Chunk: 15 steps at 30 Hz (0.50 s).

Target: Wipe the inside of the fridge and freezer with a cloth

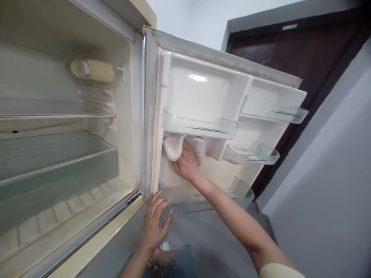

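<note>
A white cloth (174, 146) is bunched under my right hand (187, 160), which presses it against the inner panel of the open fridge door (199, 85). The cloth sits just below a clear door shelf (199, 125), and part of it is hidden behind my fingers. Lower and to the left, my left hand (156, 216) has its fingers spread, with the fingertips at the bottom hinge-side corner of the door. Nothing shows in that hand.
Left of the door is the fridge interior, with a glass shelf (58, 116), a greenish drawer (60, 162) and a yellowish lamp housing (92, 71). More door shelves (251, 154) jut out on the right. Behind stand a dark door (315, 58) and a grey wall (327, 173).
</note>
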Each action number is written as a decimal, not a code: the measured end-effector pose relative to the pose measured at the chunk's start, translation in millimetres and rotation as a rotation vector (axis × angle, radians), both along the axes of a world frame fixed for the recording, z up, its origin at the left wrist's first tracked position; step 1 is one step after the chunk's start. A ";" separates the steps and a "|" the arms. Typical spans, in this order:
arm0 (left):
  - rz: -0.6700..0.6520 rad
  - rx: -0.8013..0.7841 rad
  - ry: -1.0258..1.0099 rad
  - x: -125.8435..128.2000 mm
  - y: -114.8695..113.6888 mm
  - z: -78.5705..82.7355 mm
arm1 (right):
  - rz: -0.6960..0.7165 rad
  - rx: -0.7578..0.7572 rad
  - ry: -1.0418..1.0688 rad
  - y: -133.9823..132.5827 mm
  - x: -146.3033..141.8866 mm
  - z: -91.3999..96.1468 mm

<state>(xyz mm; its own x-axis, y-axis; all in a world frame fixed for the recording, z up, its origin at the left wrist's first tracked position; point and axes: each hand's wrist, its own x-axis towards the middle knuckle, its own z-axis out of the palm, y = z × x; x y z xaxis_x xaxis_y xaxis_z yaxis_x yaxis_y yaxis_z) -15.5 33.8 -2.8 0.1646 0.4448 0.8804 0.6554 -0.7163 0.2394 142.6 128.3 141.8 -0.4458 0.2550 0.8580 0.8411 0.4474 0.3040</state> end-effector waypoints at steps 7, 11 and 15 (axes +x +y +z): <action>-0.017 -0.042 0.025 -4.7 1.6 -1.6 | 0.129 -0.252 -0.210 -0.2 -2.1 -33.0; -0.022 -0.023 0.012 -5.0 2.3 -0.2 | 0.308 -0.307 -0.610 -5.3 37.2 -49.2; -0.016 -0.003 0.008 -5.0 1.3 3.4 | 0.270 -0.354 -0.842 -7.1 76.8 -63.2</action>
